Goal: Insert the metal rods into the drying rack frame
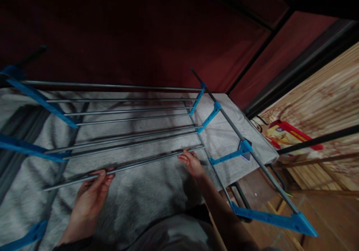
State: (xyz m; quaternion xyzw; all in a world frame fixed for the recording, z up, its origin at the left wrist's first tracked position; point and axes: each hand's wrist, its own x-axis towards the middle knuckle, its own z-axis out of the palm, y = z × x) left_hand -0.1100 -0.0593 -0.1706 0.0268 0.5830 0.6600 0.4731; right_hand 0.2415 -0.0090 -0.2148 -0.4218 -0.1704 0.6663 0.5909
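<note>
A loose grey metal rod lies across both my hands above the bed. My left hand is closed round it toward its left end, thumb on top. Near its right end my right hand pinches it between thumb and fingers. Around them stands a partly built rack with blue plastic brackets on long side poles. Several grey rods span the left and right brackets beyond my hands. The held rod's right tip is close to a side pole; its left tip hangs free of any bracket.
Beneath the rack is a grey fleece cover. More dark grey tubes lie at the left. A phone-like flat object rests at the right, partly behind a bracket. A red and yellow box sits beyond the bed. Dark red fabric hangs behind.
</note>
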